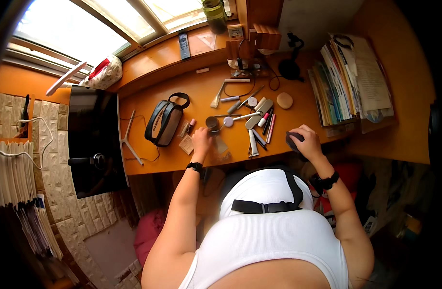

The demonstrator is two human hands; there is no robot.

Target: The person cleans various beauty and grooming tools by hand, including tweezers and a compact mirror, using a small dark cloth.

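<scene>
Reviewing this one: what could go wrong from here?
The left hand is close beside the dark round jar, so a careless sweep might knock it over.

The white tube lies near the front edge of the desk; a nudge could send it to the floor.

The right hand grips a dark object near the loose pink pen, which may roll if bumped.

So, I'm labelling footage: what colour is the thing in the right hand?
The held thing looks nearly black; head view.
</scene>
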